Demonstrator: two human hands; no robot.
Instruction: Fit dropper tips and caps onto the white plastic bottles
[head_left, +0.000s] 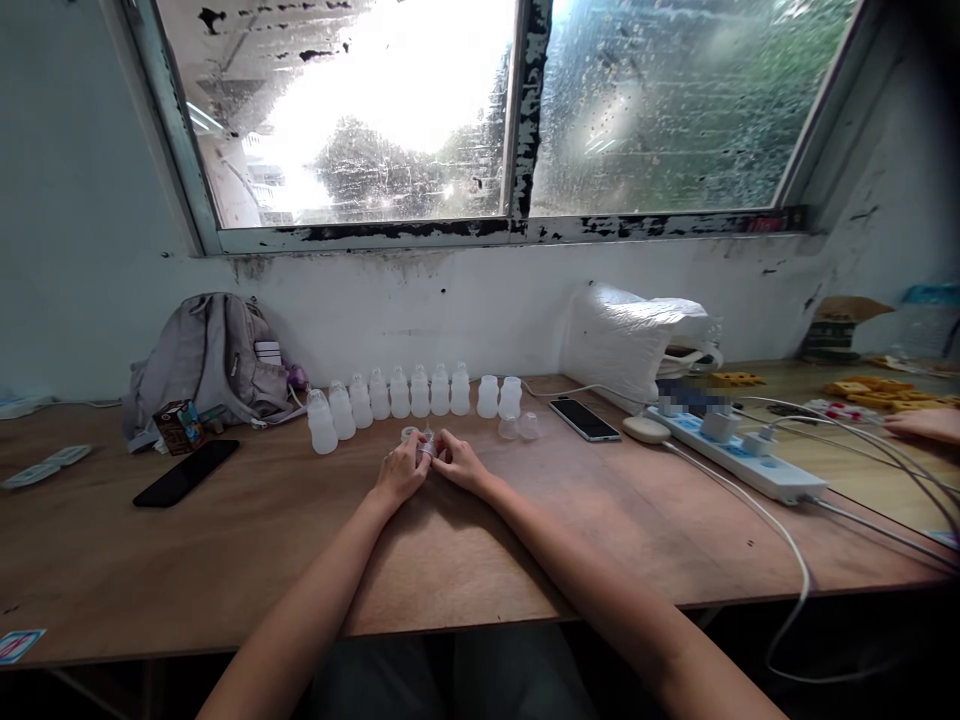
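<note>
Both hands meet over the middle of the table around a small clear piece, apparently a baby bottle nipple with its collar ring [427, 447]. My left hand [403, 470] grips it from the left with bent fingers. From the right, my right hand [459, 464] pinches the same piece, and the fingers hide part of it. Just behind my left fingers lies a small whitish ring [409, 434]. A row of several frosted baby bottles [400, 393] with nipples on stands behind the hands. To their right are two bottles without tops [488, 397] and two clear caps [509, 428].
A grey backpack [214, 350], a small brown box [178, 427] and a black phone [187, 473] are at left. Right of the caps lie another phone [585, 419], a white puck [646, 430] and a power strip [739, 455] with trailing cables. Another person's hand [924, 425] shows far right.
</note>
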